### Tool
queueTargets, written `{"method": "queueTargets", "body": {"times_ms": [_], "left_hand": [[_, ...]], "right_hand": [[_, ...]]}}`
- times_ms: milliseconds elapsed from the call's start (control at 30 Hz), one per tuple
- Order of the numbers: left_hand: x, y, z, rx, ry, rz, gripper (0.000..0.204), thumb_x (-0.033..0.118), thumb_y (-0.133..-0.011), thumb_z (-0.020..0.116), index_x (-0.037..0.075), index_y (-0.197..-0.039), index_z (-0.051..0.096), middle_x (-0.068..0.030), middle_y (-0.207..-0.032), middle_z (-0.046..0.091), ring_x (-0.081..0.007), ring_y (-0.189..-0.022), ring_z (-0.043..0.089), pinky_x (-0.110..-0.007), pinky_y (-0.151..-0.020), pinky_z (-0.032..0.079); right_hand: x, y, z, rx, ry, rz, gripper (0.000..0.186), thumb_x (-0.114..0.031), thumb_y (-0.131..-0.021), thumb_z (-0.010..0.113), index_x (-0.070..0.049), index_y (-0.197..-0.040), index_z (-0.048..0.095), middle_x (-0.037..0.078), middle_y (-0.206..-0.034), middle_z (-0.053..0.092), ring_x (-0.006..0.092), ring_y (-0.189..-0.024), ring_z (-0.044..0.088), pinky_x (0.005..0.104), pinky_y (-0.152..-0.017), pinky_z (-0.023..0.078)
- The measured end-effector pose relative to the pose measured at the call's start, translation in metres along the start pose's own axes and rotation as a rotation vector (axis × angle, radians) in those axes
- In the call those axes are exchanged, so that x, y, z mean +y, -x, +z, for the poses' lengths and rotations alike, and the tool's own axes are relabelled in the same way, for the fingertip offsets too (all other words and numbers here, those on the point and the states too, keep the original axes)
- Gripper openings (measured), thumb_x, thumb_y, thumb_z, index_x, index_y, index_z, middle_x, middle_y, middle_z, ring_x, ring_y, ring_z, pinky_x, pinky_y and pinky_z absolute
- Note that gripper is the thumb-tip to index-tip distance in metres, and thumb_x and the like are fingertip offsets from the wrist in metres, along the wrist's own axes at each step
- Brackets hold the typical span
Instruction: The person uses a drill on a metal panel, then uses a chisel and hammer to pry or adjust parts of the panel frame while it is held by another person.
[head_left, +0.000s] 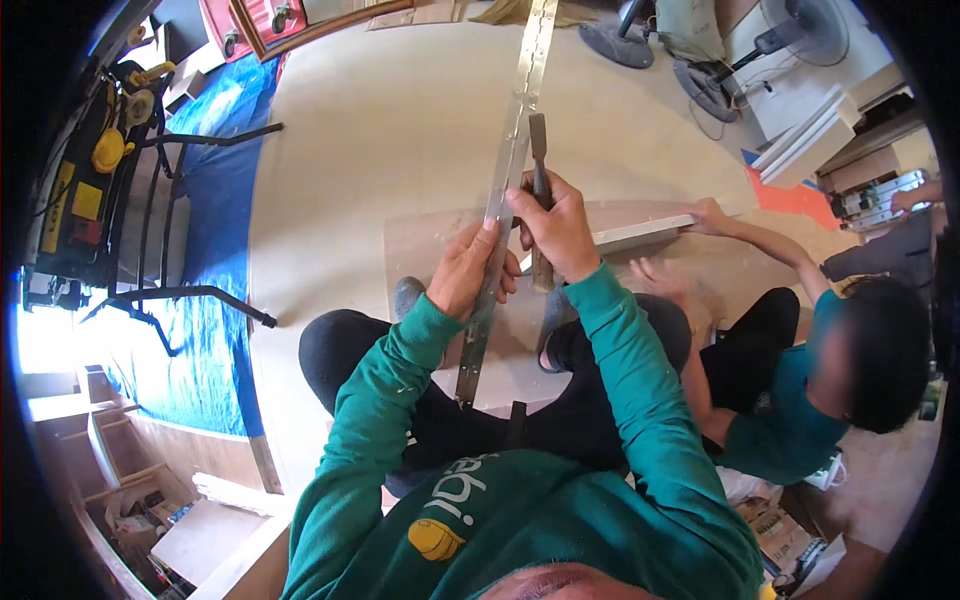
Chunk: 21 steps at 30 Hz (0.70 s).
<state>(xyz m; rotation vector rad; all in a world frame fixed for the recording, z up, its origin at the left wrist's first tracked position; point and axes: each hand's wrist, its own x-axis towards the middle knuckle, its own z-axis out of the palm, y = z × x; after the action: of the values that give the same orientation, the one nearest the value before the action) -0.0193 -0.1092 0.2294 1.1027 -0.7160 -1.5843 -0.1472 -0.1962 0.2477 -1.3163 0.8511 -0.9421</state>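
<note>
A long, narrow brass-coloured piano hinge runs lengthwise before me, from over my lap toward the far edge. My left hand is closed on it below the middle, thumb on top. My right hand grips a chisel upright, its flat blade pointing away from me and its wooden handle showing under the fist. The right thumb lies against the hinge's edge, beside the left hand.
At my right a co-worker crouches, one hand on a pale wooden board. Fans stand far right. A blue tarp and a black-legged stand are at left, with an open wooden box nearer me.
</note>
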Motion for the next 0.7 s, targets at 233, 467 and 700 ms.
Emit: {"method": "queueTargets", "body": {"times_ms": [233, 467, 700], "left_hand": [[-0.008, 0.003, 0.003, 0.084, 0.002, 0.032, 0.040, 0.041, -0.100, 0.042, 0.004, -0.109, 0.054, -0.0054, -0.065, 0.058, -0.0133, -0.048, 0.054, -0.024, -0.043, 0.044], [-0.005, 0.004, 0.008, 0.041, 0.057, -0.091, 0.050, 0.052, -0.097, 0.042, 0.005, -0.087, 0.054, -0.0047, -0.056, 0.054, -0.0136, -0.040, 0.051, -0.025, -0.037, 0.042], [-0.012, 0.003, 0.010, 0.030, 0.074, -0.128, 0.050, 0.052, -0.097, 0.041, 0.007, -0.080, 0.053, -0.0042, -0.051, 0.049, -0.0156, -0.037, 0.046, -0.027, -0.036, 0.040]], "right_hand": [[0.004, 0.002, -0.006, -0.063, -0.227, 0.140, 0.030, -0.021, -0.089, 0.063, -0.002, -0.111, 0.056, 0.000, -0.076, 0.056, 0.0064, -0.046, 0.047, 0.0237, -0.042, 0.041], [0.013, 0.009, -0.019, -0.149, -0.348, 0.238, 0.028, -0.020, -0.090, 0.060, -0.001, -0.111, 0.059, 0.003, -0.078, 0.060, 0.0078, -0.046, 0.048, 0.0231, -0.041, 0.040], [0.014, 0.017, -0.018, -0.207, -0.308, 0.217, 0.024, -0.022, -0.093, 0.060, -0.001, -0.105, 0.058, 0.000, -0.072, 0.056, 0.0059, -0.048, 0.046, 0.0223, -0.042, 0.037]]}}
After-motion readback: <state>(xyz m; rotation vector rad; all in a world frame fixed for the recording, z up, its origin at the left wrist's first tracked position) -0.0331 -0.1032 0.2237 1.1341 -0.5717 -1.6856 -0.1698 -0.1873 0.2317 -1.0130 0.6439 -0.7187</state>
